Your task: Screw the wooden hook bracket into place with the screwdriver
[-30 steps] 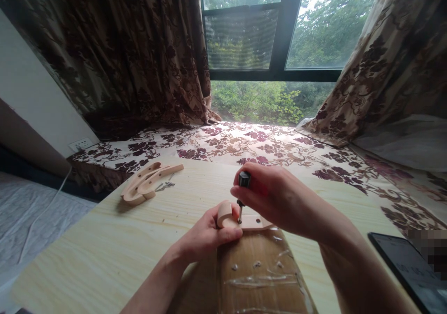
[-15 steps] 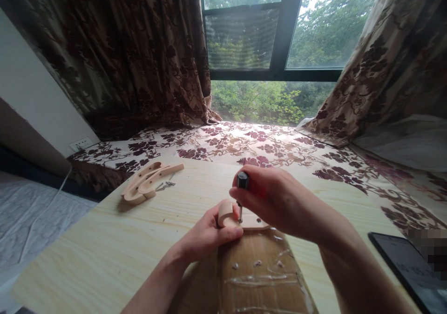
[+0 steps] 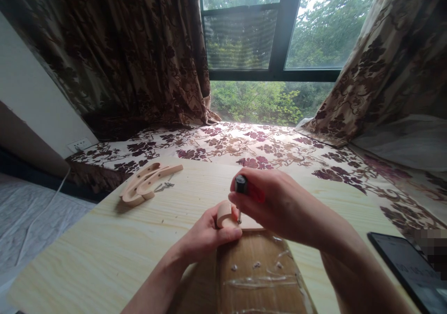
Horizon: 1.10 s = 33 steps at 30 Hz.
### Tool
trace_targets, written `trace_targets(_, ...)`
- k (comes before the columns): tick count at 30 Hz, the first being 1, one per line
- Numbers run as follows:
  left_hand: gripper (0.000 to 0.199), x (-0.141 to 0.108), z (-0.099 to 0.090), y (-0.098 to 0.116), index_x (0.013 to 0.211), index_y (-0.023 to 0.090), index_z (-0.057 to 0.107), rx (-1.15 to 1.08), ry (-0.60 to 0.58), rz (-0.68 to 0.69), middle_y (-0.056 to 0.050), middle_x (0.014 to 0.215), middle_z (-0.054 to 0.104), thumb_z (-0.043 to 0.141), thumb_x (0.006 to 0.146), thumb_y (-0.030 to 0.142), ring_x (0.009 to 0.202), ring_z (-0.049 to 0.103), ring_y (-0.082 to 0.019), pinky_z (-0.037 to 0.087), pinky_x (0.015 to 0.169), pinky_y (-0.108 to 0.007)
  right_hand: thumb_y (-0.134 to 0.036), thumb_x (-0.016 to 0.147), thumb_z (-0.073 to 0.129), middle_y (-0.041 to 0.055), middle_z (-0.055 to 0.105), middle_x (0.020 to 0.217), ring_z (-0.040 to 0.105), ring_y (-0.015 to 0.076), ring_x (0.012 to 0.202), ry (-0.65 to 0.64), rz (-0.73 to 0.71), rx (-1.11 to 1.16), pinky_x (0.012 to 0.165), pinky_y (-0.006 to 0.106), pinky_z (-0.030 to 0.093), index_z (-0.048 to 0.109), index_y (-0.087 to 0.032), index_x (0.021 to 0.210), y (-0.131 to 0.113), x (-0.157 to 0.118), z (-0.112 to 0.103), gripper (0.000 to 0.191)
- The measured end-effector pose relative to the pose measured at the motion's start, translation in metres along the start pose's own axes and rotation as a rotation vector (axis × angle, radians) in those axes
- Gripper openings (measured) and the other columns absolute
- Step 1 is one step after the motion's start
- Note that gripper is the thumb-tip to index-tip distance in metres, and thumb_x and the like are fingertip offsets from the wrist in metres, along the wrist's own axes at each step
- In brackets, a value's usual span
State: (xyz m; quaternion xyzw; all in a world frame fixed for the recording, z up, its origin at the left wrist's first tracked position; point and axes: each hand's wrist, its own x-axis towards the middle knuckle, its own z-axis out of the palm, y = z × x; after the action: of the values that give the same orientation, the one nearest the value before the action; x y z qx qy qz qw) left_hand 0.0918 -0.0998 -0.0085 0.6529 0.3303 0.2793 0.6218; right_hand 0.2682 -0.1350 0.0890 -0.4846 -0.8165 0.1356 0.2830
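Observation:
A pale curved wooden piece (image 3: 224, 215) lies on the far end of a brown wooden block (image 3: 258, 277) wrapped in clear plastic or tape. My left hand (image 3: 208, 230) grips the piece at its rounded end, with the thumb along its near edge. In my right hand (image 3: 270, 197) is a screwdriver (image 3: 240, 184) with a dark handle, held upright, its shaft pointing down onto the piece beside my left thumb. My right hand hides the piece's right part. The screw under the tip is too small to make out clearly.
More curved wooden pieces (image 3: 139, 186) lie at the table's (image 3: 87, 239) back left, beside several small screws (image 3: 166, 185). At the right edge rests a phone (image 3: 398, 267). Beyond the table is a flowered cloth (image 3: 223, 142) below the window.
My right hand has shifted slightly down with the screwdriver, now covering the hole that showed at the piece's right. My left hand keeps its grip.

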Motion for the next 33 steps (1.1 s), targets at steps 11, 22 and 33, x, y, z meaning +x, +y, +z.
trace_targets(11, 0.031, -0.0006, 0.0012, 0.004, 0.082, 0.02, 0.049, 0.008, -0.002, -0.007, 0.006, 0.068, 0.04, 0.069, 0.067, 0.039, 0.063, 0.036, -0.011, 0.031, 0.058, -0.025, -0.031, 0.084, 0.057, -0.0036, 0.053, 0.06, 0.042, 0.0103, 0.054, 0.029, 0.04, -0.028, 0.052, 0.025, 0.03, 0.053, -0.021, 0.075, 0.0024, 0.0023, -0.0004, 0.015)
trace_targets(22, 0.029, 0.0004, 0.0015, 0.0063, 0.081, 0.02, 0.047, 0.007, -0.009, -0.009, 0.007, 0.065, 0.038, 0.067, 0.067, 0.035, 0.061, 0.032, -0.01, 0.029, 0.056, -0.024, -0.035, 0.087, 0.054, -0.0015, 0.055, 0.061, 0.043, 0.0108, 0.056, 0.089, 0.072, -0.044, 0.055, 0.026, 0.033, 0.05, -0.019, 0.071, 0.0091, 0.0035, 0.0014, 0.022)
trace_targets(33, 0.027, -0.0002, 0.0014, 0.0048, 0.082, 0.02, 0.047, 0.008, -0.01, -0.007, 0.007, 0.065, 0.037, 0.067, 0.069, 0.034, 0.06, 0.031, -0.01, 0.028, 0.055, -0.024, -0.031, 0.088, 0.054, -0.0023, 0.054, 0.062, 0.042, 0.0093, 0.055, 0.038, -0.004, 0.084, 0.053, 0.024, 0.031, 0.052, -0.019, 0.071, 0.0088, 0.004, 0.0018, 0.021)
